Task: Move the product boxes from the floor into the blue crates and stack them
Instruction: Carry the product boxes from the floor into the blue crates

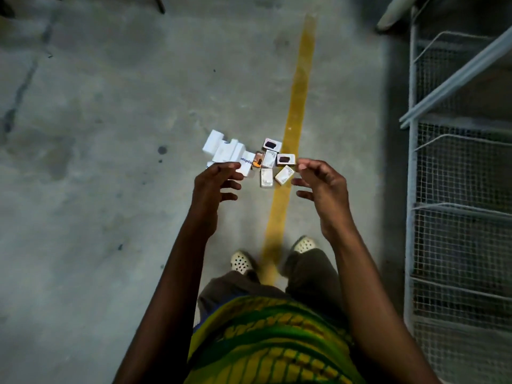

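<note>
Product boxes (pixel 246 162) piled on concrete floor (pixel 110 134), touching left edge of yellow line (pixel 300 92). Wire baskets (pixel 457 167) on rack (pixel 412 189) right of line; contents unclear. Count: about five white boxes (pixel 225 152), two dark-topped boxes (pixel 286 159), three labelled boxes (pixel 266 177), one orange box (pixel 257 162). Left hand (pixel 214 184) left of line, right hand (pixel 322 184) right of it. Hands apart, fingers loosely spread, holding nothing; pile just beyond fingertips.

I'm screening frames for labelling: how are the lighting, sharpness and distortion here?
Head view: dim, uneven light, darkest at the upper corners; wide-angle lens bows the yellow floor line and wire rack; product boxes small, their print mostly unreadable; left hand and right hand reasonably sharp, shoes softer.
</note>
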